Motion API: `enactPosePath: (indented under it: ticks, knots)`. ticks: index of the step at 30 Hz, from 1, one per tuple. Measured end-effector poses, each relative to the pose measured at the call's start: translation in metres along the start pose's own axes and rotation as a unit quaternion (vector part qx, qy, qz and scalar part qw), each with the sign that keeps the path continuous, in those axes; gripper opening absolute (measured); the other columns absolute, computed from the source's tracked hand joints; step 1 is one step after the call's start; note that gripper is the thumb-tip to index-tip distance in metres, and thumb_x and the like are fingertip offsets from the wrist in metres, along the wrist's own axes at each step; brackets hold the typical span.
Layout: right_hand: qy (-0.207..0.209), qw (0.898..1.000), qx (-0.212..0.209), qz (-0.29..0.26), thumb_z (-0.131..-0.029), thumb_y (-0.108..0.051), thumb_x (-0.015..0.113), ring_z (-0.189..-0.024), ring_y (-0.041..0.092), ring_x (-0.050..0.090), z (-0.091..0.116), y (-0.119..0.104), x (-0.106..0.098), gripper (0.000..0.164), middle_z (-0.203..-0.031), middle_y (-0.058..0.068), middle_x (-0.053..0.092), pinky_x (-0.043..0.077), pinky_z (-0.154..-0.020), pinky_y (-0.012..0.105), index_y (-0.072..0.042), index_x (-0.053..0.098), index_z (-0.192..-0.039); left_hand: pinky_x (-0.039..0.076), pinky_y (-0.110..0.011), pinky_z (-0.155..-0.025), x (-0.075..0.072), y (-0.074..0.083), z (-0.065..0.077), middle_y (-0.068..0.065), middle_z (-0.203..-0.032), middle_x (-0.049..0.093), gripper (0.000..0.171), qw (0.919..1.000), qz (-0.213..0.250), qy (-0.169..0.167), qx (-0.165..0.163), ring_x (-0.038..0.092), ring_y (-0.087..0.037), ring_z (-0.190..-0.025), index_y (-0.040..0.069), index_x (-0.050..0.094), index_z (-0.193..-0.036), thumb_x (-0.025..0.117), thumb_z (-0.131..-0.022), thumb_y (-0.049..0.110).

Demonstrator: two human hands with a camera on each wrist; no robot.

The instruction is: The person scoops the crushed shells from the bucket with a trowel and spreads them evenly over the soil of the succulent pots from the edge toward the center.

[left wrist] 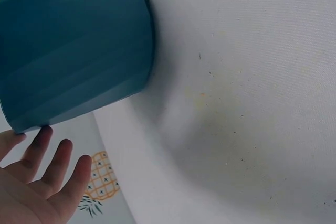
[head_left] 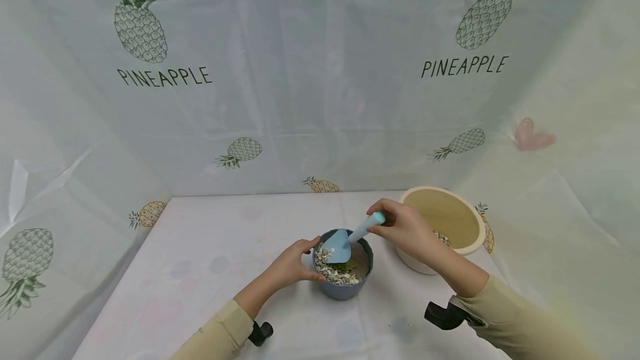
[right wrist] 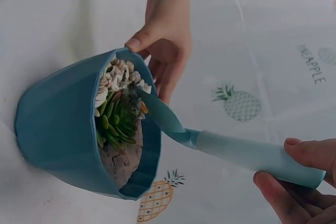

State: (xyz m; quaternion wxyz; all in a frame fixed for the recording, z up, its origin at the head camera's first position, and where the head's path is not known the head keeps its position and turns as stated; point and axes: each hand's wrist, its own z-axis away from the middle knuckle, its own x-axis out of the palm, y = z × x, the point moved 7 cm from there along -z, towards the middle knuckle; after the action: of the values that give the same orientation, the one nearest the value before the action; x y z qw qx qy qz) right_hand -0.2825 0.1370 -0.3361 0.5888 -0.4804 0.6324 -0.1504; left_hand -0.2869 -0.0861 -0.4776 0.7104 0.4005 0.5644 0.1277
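Observation:
A blue flowerpot (head_left: 342, 292) stands on the table, holding a green succulent (right wrist: 115, 121), whitish shell-like pieces (right wrist: 113, 80) and a bare greyish patch of soil (right wrist: 123, 163). My left hand (head_left: 291, 264) steadies the pot from its left side, thumb and fingertips at the rim. In the left wrist view, several fingers (left wrist: 55, 174) stand spread beside the pot wall. A light-blue small shovel (head_left: 337, 246) is in my right hand (head_left: 404, 228), pinched near the end of its handle. Its blade tilts down into the pot, over the pieces beside the succulent; the right wrist view hides its tip.
A large cream bucket (head_left: 417, 263) stands behind my right forearm, with some whitish pieces (head_left: 442, 239) inside. The white table (head_left: 200, 293) carries small dark specks. A pineapple-print sheet (head_left: 310, 71) hangs behind and along both sides.

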Motion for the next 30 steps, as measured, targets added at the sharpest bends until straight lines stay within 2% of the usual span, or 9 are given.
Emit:
enactPosePath:
  ticks: [10,22,26,30]
  knots:
    - [0.012,1.000,0.011,0.025,-0.086,0.000,0.073,-0.081,0.017,0.064,-0.008,0.008,-0.004,0.019,-0.089,0.004,0.062,0.055,-0.068,0.027,-0.001,0.064,-0.104,0.045,-0.051,-0.096,0.001,0.001,0.000,-0.018,-0.139,0.047,0.101,1.0000,0.007,0.001,0.000,0.051,-0.034,-0.120,0.006,0.037,-0.151,0.088,-0.070,0.037]
    - [0.013,0.999,0.003,0.034,-0.085,0.000,0.074,-0.081,0.017,0.066,0.000,0.007,-0.010,0.019,-0.089,0.004,0.063,0.056,-0.069,0.026,-0.003,0.065,-0.101,0.047,-0.050,-0.094,0.001,0.003,-0.001,-0.016,-0.140,0.048,0.101,0.9999,-0.013,-0.005,-0.005,0.052,-0.031,-0.119,0.010,0.035,-0.152,0.087,-0.072,0.040]
    - [0.021,0.999,-0.002,0.029,-0.085,0.001,0.074,-0.082,0.018,0.066,0.003,0.010,-0.015,0.020,-0.090,0.005,0.063,0.056,-0.069,0.026,-0.002,0.065,-0.102,0.047,-0.050,-0.093,-0.006,0.010,-0.002,-0.014,-0.141,0.048,0.101,0.9996,-0.029,-0.001,0.002,0.052,-0.031,-0.120,0.010,0.036,-0.151,0.087,-0.071,0.041]
    - [0.034,0.999,-0.008,0.024,-0.085,0.001,0.074,-0.082,0.018,0.066,0.005,0.012,-0.018,0.021,-0.090,0.006,0.064,0.056,-0.068,0.026,-0.001,0.065,-0.103,0.046,-0.051,-0.093,-0.021,0.021,-0.006,-0.011,-0.140,0.050,0.094,0.9994,-0.031,0.016,0.010,0.051,-0.031,-0.122,0.013,0.040,-0.149,0.087,-0.072,0.037]
